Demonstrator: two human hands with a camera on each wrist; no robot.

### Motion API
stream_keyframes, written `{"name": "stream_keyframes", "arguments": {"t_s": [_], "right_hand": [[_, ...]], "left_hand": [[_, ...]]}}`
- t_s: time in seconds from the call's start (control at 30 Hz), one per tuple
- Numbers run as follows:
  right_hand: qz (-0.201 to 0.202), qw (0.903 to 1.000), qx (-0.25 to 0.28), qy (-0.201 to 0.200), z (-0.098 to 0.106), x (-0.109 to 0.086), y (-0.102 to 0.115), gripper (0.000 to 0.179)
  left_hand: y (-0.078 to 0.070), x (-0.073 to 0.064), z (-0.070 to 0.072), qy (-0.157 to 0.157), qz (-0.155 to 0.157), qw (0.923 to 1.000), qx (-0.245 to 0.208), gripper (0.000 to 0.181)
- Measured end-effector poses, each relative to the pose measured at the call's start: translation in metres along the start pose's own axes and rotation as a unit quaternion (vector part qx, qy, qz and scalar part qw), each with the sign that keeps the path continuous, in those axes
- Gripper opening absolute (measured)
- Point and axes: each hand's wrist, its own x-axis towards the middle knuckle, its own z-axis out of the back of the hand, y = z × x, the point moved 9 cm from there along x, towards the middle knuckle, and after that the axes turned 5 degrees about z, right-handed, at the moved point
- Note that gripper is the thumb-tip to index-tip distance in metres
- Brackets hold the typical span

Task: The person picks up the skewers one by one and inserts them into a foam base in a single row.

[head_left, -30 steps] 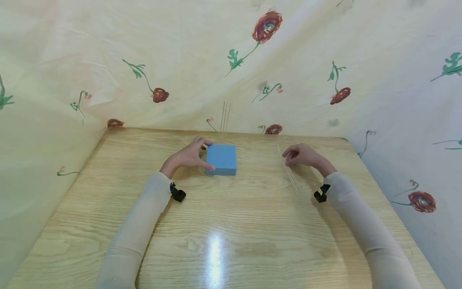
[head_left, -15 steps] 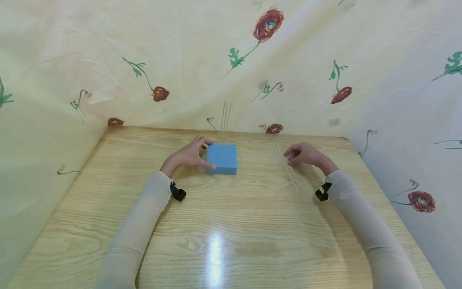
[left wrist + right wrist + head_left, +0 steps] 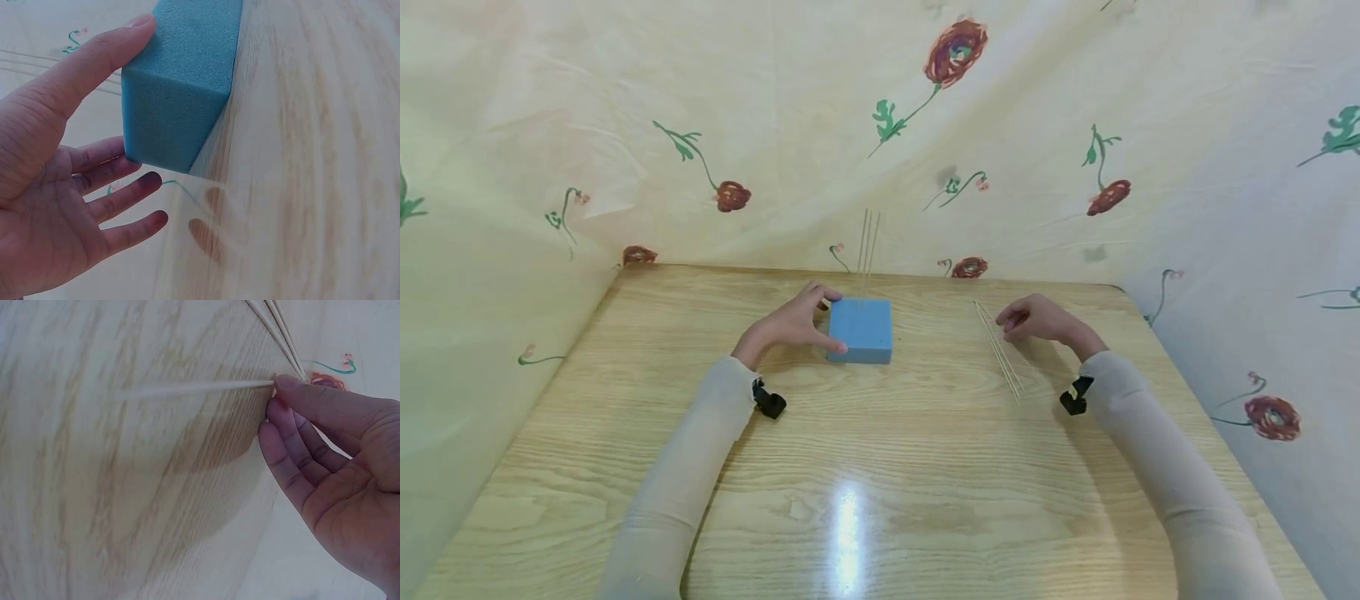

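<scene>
Stick [image 3: 206, 387] pinched in right hand [image 3: 1039, 319], which has edged rightward over the surface [image 3: 940, 450], singling it out beside the loose sticks [image 3: 293, 359]; left hand [image 3: 796, 323], well apart, grips blue block [image 3: 862, 327].

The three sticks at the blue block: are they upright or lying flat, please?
Roughly upright: in the head view, the sticks rise from the back of the blue block.
</scene>
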Motion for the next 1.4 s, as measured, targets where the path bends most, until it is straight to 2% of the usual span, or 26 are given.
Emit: {"name": "stream_keyframes", "arguments": {"t_s": [0.17, 0.4, 0.8, 1.03, 1.4], "right_hand": [[-0.003, 1.0000, 0.001, -0.008, 0.002, 0.000, -0.008, 0.032], [-0.013, 0.9995, 0.016, -0.023, 0.002, -0.001, -0.010, 0.030], [-0.021, 0.9991, 0.000, -0.037, 0.006, -0.002, -0.009, 0.025], [-0.035, 0.9983, 0.015, -0.044, 0.005, -0.003, -0.016, 0.023], [-0.027, 0.9976, 0.006, -0.063, 0.004, -0.003, -0.021, 0.019]], "left_hand": [[0.000, 0.000, 0.000, -0.002, 0.000, 1.0000, 0.000, 0.089], [0.000, 0.000, 0.000, -0.001, 0.001, 1.0000, 0.002, 0.089], [0.000, 0.000, 0.001, -0.001, 0.004, 1.0000, 0.002, 0.089], [0.002, 0.002, 0.001, -0.003, 0.002, 1.0000, -0.002, 0.090], [0.002, 0.002, 0.000, -0.002, 0.004, 1.0000, -0.004, 0.089]]}}
